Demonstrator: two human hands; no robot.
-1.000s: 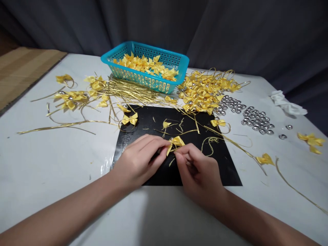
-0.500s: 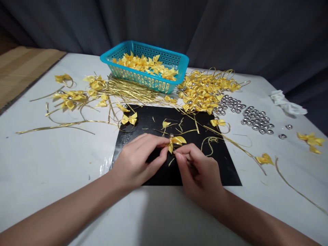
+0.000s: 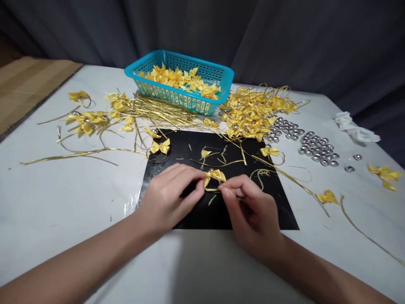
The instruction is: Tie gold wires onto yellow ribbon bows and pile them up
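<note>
Over the black mat (image 3: 196, 213) both my hands work on one yellow ribbon bow (image 3: 217, 173) with a small silver bead at its top. My left hand (image 3: 177, 192) pinches the bow's left side between thumb and fingertips. A gold cord (image 3: 212, 189) makes a loop below the bow. The thumb and forefinger of my right hand (image 3: 251, 207) are closed at the loop's right side, pinching the cord. My fingertips partly cover the bow and the cord's ends.
A blue basket (image 3: 226, 86) of yellow bows stands at the back, with gold cords (image 3: 161, 110) before it. A heap of finished bows (image 3: 249, 114) and silver beads (image 3: 318, 147) lie right. Ribbon scraps, more bows (image 3: 87, 122) and a white cloth (image 3: 356, 127) are scattered about.
The bow has turned, and its cord now shows as a rounded loop beneath it. My right hand has shifted slightly to the right; my left hand has barely moved.
</note>
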